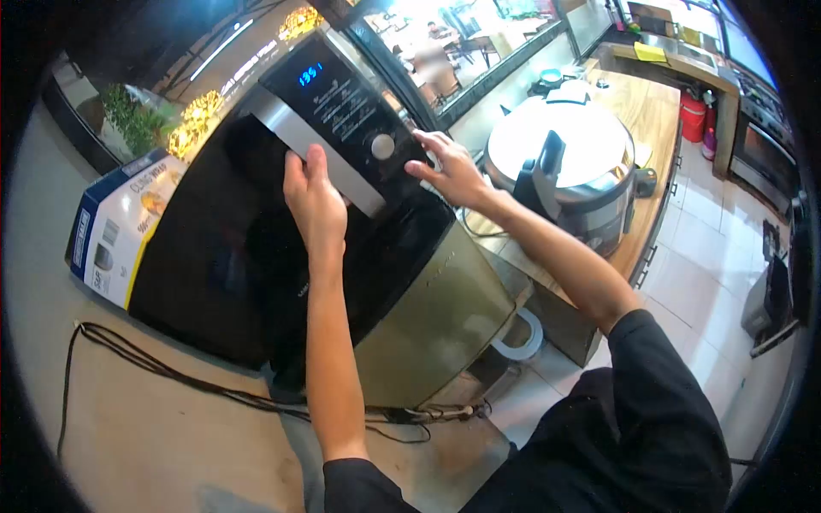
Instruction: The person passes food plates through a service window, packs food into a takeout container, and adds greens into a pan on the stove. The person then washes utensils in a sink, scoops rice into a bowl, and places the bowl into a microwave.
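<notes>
A black microwave oven [231,248] with a lit blue display [310,74], a round silver knob [382,146] and a silver door handle [329,158] fills the middle left. My left hand [315,201] is closed round the handle, thumb on top of it. At the right edge of the control panel is my right hand [453,171], its fingers apart and its fingertips near the panel's side. Nothing is held in it. The oven's inside is not visible.
Behind the microwave stands a cling wrap box [111,239]. Black cables [171,373] run along the surface below. A large round cooker [560,162] stands on a wooden counter [658,107] at right. Beyond are a red bucket [693,117] and an oven [761,150].
</notes>
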`<state>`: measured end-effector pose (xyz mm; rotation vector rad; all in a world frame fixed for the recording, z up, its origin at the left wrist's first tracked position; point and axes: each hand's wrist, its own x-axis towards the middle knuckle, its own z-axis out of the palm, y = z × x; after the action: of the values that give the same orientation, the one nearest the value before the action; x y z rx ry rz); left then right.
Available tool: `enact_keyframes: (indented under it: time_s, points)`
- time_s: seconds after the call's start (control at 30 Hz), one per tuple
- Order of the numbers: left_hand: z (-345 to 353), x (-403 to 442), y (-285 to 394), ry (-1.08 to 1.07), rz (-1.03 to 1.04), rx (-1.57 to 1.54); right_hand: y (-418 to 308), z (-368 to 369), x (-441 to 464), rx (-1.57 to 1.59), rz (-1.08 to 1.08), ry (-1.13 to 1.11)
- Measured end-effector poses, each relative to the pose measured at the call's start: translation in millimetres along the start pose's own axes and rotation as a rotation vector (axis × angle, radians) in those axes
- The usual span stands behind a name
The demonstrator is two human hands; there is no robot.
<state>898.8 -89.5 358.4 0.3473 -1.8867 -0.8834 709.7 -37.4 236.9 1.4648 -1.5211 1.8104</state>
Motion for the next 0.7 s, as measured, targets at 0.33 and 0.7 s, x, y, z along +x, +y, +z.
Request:
enact_keyframes:
  time_s: [0.33,0.7]
  points:
    - [-46,-111,3,0.319,0.068,0.025,-9,14,7,0.069,0.063,0.198]
    - [-72,-406,-81,0.579,-0.677,0.144,-68,-1,34,-0.46,-0.355,-0.051]
